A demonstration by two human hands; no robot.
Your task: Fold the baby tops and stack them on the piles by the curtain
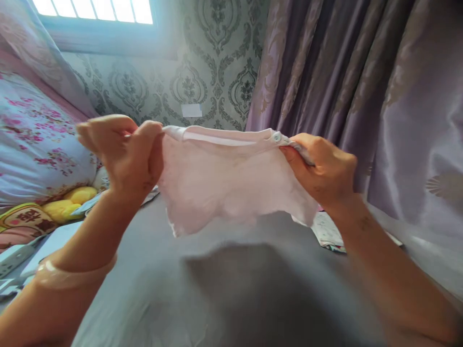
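A small pale pink shirt hangs stretched out in the air above the grey bed sheet. At its neckline on the right, a white button shows near the shoulder. My left hand pinches the shirt's upper left corner between thumb and fingers. My right hand is closed round the upper right corner, with the thumb pressed along the cloth. The lower edge of the shirt droops unevenly and looks blurred. A folded patterned cloth lies on the bed behind my right wrist, partly hidden by it.
The grey sheet spreads beneath my arms. On the left are a floral pillow, yellow plush items and a white power strip. Purple curtains hang at the right, and a barred window is at the upper left.
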